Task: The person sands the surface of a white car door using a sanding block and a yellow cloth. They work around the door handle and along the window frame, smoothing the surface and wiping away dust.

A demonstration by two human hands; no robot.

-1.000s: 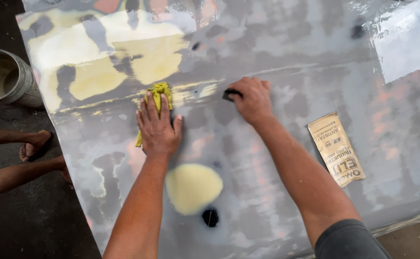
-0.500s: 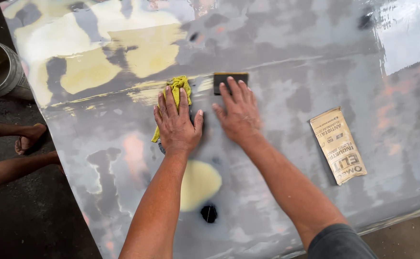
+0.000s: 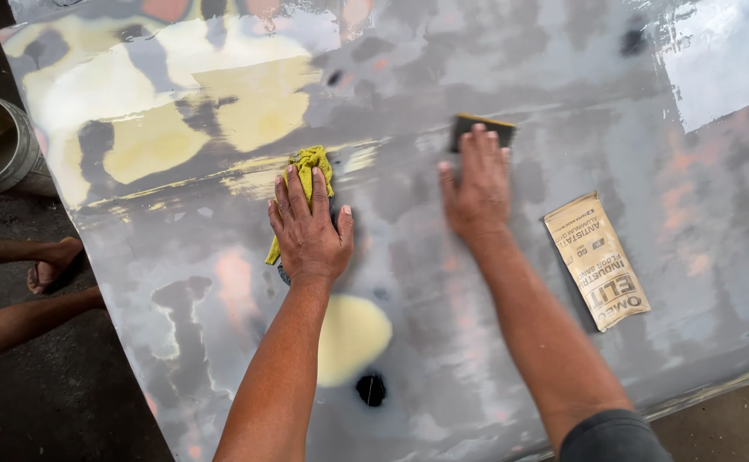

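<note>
While both hands are flat on the big metal panel [image 3: 494,342], the step in hand looks like block sanding, so here's how I'd do it well. The right hand [image 3: 477,184] has its palm down and fingers stretched over a dark sanding block [image 3: 483,128] at the far middle of the panel; it isn't a closed grip at all, just an open hand pressing down, with only the far edge of the block showing past the fingertips. The left hand [image 3: 310,231] is the same deal, spread open and pinning a yellow-green rag [image 3: 306,171] to the panel just left of the block. I'd keep the pressure even across the whole block, no digging in with the fingertips, and wipe the dust with the rag often. The surface is dull grey bare metal with smooth pale yellow filler patches [image 3: 353,338], pinkish primer blotches and a small black spot [image 3: 371,389] near the near edge. A folded strip of tan sandpaper [image 3: 597,261] lies off to the right, printed side up. On the far left there's a round bucket [image 3: 2,145] on the dark floor, and another person's foot [image 3: 50,265] in a sandal.
</note>
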